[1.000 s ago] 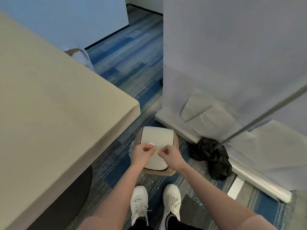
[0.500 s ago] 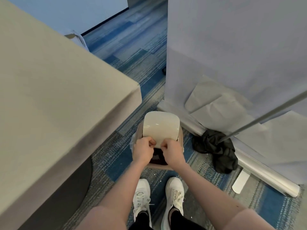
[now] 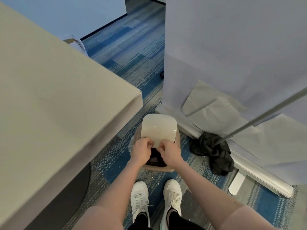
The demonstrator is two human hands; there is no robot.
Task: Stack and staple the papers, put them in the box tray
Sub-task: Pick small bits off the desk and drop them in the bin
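A small tan waste bin stands on the carpet in front of my white shoes. Its white lid is tipped up, and the dark inside shows below it. My left hand and my right hand hover side by side over the opening, fingers curled, fingertips almost meeting at the lid's near edge. Anything pinched between them is too small to make out. No papers, stapler or box tray appear in this view.
A beige-covered table fills the left, its corner close to the bin. A pale partition stands at the right, with a slanting metal pole and a crumpled black cloth at its foot. Blue patterned carpet runs between them.
The bin's lid has swung up from closed, uncovering the dark inside. Both hands stayed together and now sit at the lid's near edge over the opening.
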